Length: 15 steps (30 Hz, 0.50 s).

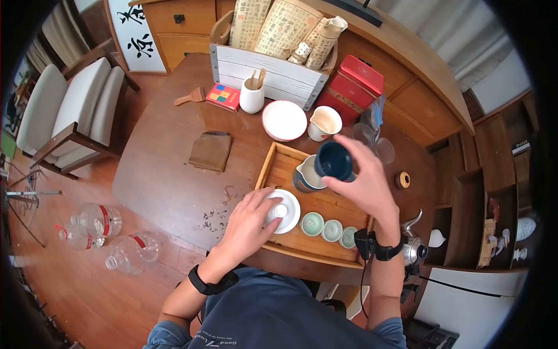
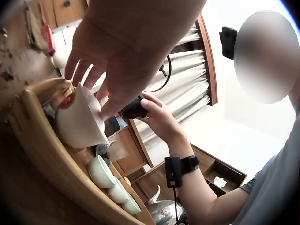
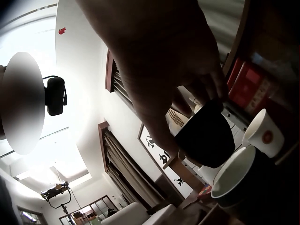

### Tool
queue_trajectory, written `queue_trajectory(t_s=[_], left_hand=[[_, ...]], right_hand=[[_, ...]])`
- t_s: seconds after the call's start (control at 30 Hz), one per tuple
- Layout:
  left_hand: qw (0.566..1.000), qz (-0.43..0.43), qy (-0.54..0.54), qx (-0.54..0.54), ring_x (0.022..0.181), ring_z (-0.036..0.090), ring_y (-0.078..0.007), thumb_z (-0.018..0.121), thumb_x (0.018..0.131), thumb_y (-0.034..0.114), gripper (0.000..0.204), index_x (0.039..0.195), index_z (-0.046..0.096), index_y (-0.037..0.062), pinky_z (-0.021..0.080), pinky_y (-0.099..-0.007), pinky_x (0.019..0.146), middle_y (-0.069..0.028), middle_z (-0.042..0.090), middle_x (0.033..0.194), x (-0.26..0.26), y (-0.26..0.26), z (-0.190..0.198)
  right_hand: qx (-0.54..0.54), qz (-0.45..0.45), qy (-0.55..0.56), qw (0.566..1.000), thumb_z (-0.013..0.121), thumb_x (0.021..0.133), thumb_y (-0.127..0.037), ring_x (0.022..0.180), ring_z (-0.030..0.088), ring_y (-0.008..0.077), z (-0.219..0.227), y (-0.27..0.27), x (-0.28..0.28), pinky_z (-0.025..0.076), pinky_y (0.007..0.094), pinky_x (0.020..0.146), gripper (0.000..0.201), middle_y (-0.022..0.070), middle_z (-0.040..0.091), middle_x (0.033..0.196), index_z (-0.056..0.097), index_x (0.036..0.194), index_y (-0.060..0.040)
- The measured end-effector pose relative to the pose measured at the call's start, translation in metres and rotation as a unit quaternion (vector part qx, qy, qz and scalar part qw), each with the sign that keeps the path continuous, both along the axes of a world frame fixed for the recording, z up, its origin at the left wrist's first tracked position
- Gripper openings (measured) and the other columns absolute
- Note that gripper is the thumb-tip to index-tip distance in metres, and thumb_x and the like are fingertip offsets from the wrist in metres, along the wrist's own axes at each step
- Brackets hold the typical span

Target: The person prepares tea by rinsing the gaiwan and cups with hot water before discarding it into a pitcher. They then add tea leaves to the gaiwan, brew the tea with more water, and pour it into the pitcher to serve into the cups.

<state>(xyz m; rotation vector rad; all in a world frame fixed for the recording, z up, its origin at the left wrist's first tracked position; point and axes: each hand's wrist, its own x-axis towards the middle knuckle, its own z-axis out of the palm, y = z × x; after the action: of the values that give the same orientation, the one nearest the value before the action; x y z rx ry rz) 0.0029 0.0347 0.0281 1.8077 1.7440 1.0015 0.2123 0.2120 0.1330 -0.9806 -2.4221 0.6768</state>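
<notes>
My left hand is at the white gaiwan, its fingers spread over the lid beside the knob. In the left wrist view the fingertips are right at the rim of its white bowl. A dark blue cup is held at its rim between the thumb and fingers of my right hand. The cup is raised close beside a spouted pitcher, white inside and dark outside. Several pale green teacups stand in a row to the right of the gaiwan.
The tea things stand in a wooden tray. Behind it are a white plate, a white spouted cup and a red tin. A folded brown cloth lies left, a metal kettle stands right.
</notes>
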Motion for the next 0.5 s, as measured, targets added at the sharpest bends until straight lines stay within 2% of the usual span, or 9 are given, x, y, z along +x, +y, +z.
queue_trajectory(t_s=[0.03, 0.13, 0.2, 0.27, 0.4, 0.5], left_hand=[[1.0, -0.002, 0.0, 0.0, 0.132, 0.058, -0.0393, 0.079, 0.089, 0.014, 0.041, 0.128, 0.069, 0.0065, 0.048, -0.0481, 0.111, -0.0176, 0.061, 0.146, 0.0, 0.001, 0.0], [1.0, 0.001, 0.003, 0.001, 0.132, 0.058, -0.0396, 0.079, 0.089, 0.015, 0.041, 0.129, 0.069, 0.0066, 0.048, -0.0482, 0.11, -0.0176, 0.061, 0.145, -0.002, 0.0, -0.001], [1.0, 0.002, 0.002, 0.003, 0.131, 0.059, -0.0396, 0.08, 0.089, 0.015, 0.042, 0.129, 0.069, 0.0067, 0.049, -0.0482, 0.11, -0.0172, 0.061, 0.145, 0.0, 0.0, -0.002], [1.0, 0.004, 0.003, 0.003, 0.132, 0.058, -0.0396, 0.08, 0.089, 0.015, 0.042, 0.129, 0.07, 0.0068, 0.049, -0.048, 0.11, -0.0168, 0.062, 0.145, 0.001, 0.001, -0.002], [1.0, 0.007, 0.001, 0.002, 0.132, 0.058, -0.0394, 0.081, 0.089, 0.014, 0.042, 0.128, 0.07, 0.0069, 0.05, -0.0478, 0.11, -0.016, 0.061, 0.146, 0.001, 0.0, -0.003], [1.0, 0.009, 0.001, 0.003, 0.132, 0.058, -0.0395, 0.081, 0.089, 0.014, 0.042, 0.128, 0.07, 0.0067, 0.05, -0.0479, 0.11, -0.0161, 0.061, 0.147, 0.002, 0.0, -0.003]], right_hand=[[-0.009, 0.002, -0.017, 1.0, 0.092, 0.075, -0.019, 0.124, 0.066, 0.0379, -0.007, -0.001, 0.0, 0.051, 0.0441, 0.108, 0.075, 0.0192, 0.068, 0.133, 0.062, 0.142, -0.0037], [-0.001, -0.021, 0.033, 0.999, 0.093, 0.074, -0.019, 0.123, 0.068, 0.0337, 0.0, -0.001, 0.008, 0.052, 0.0434, 0.107, 0.077, 0.0187, 0.069, 0.135, 0.062, 0.143, -0.0039], [-0.015, -0.07, 0.079, 0.994, 0.094, 0.073, -0.016, 0.123, 0.068, 0.0269, 0.02, -0.001, 0.016, 0.053, 0.0408, 0.106, 0.082, 0.0165, 0.071, 0.134, 0.061, 0.147, -0.0026], [-0.005, -0.09, 0.116, 0.989, 0.094, 0.073, -0.015, 0.123, 0.067, 0.0273, 0.032, -0.003, 0.025, 0.052, 0.0403, 0.108, 0.083, 0.0158, 0.073, 0.13, 0.06, 0.147, -0.0027], [-0.025, -0.15, 0.045, 0.987, 0.094, 0.073, -0.015, 0.126, 0.066, 0.0264, 0.016, -0.005, 0.063, 0.051, 0.0406, 0.109, 0.084, 0.0166, 0.069, 0.136, 0.06, 0.149, -0.0053], [-0.022, -0.182, -0.035, 0.982, 0.091, 0.075, -0.016, 0.124, 0.067, 0.0324, -0.012, -0.01, 0.091, 0.051, 0.0418, 0.107, 0.079, 0.0179, 0.068, 0.134, 0.06, 0.146, -0.0041]])
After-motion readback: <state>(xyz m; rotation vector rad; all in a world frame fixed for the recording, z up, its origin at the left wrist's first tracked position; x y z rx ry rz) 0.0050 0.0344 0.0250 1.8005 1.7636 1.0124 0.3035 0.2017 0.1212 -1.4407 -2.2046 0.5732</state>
